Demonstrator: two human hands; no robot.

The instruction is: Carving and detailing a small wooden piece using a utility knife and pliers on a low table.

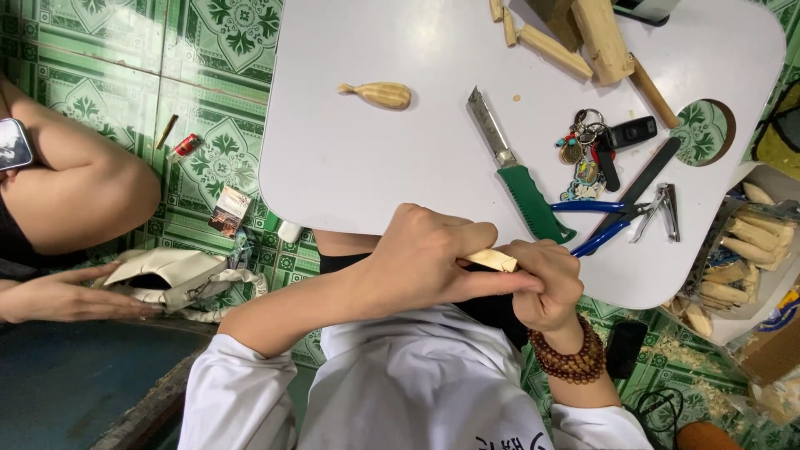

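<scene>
Wood, pale, one small piece (493,260), held just off the near edge of the white table (350,167) and above the person's lap. The left hand (425,262) is closed over one end and the right hand (546,287) is curled tight round the other, with a bracelet of brown beads (575,360) on its wrist. No blade can be made out between the fingers. Step in hand, by judgement: close handwork on this piece, shaping or trimming it. Any further cut calls for a firm pinch and a tool, and the nearest one lies on the table just beyond the hands. On the table, counted: one utility knife with a green handle (517,179); one carved wooden fish shape (379,94) toward the far left; one bunch of keys (592,150); one pair of blue-handled pliers (604,223); one nail clipper (664,212); one long black file (652,171); about five rough wooden sticks (575,42) at the far edge. Right of the table: one box of wooden blanks (750,246), too many to count. Left of the table, on green patterned floor tiles (225,33): one red lighter (185,146), and another person's hand (62,296) resting against one cream bag (171,275).
</scene>
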